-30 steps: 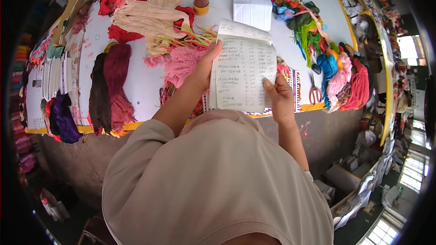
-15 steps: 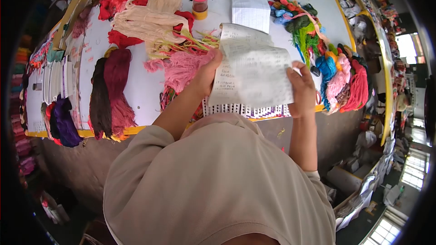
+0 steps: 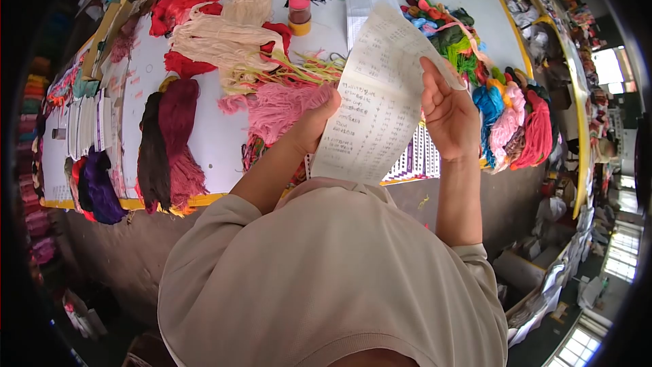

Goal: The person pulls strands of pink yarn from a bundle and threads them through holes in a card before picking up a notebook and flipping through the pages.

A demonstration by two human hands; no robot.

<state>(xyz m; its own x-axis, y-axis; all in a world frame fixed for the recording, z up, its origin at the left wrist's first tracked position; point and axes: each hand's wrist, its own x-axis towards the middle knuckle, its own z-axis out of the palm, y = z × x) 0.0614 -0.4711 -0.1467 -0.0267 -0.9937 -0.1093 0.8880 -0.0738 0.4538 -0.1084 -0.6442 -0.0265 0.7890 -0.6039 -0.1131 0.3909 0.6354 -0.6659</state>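
Note:
A long handwritten paper sheet [image 3: 370, 105] is held up in front of me, its top curling over to the right. My left hand [image 3: 318, 122] grips its left edge, thumb on the front and the other fingers hidden behind. My right hand [image 3: 449, 119] is at the sheet's right edge with the palm towards me and fingers extended, the fingertips against or very near the paper. Beside my left hand lies a pink yarn bundle [image 3: 278, 112]. Behind the sheet, another printed paper [image 3: 360, 10] rests on the table [image 3: 224, 143].
Cream skeins [image 3: 224, 37], red yarn [image 3: 187, 0] and a pink-topped jar [image 3: 299, 13] are at the back. Maroon yarn [image 3: 178, 119] hangs over the front edge at left. Coloured skeins [image 3: 499, 112] lie at right. Purple-edged, hole-punched cards [image 3: 421, 160] sit below the sheet.
The blurred paper has swung upward, and handwriting now shows across the whole sheet. My right hand has turned palm towards me, its fingers straightened. My left hand keeps its hold.

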